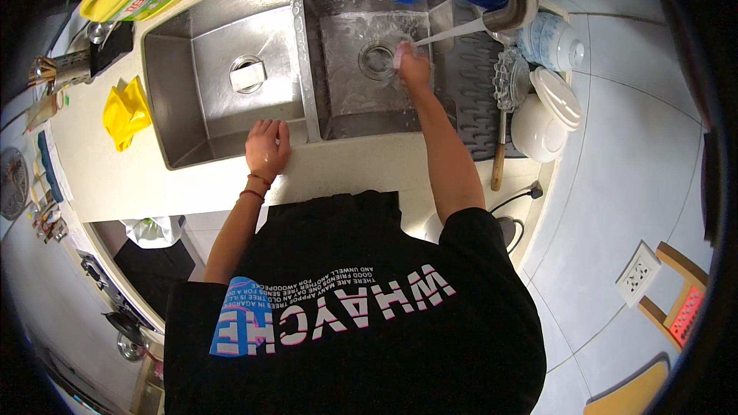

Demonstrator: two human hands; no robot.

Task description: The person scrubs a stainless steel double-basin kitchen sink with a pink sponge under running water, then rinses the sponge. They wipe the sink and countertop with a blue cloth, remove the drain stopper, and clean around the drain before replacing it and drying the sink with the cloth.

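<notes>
On the pale counter at far left lies a crumpled yellow cloth [126, 112], well apart from the hands. Beside it, the left hand [267, 147] rests flat on the front rim of the double steel sink [223, 69], fingers spread and holding nothing. Over the right basin's drain, the right hand [413, 67] grips a small pink thing [401, 54] under a stream of water. Further right, a white rice cooker [540, 119] stands beside the grey draining mat [469, 84].
</notes>
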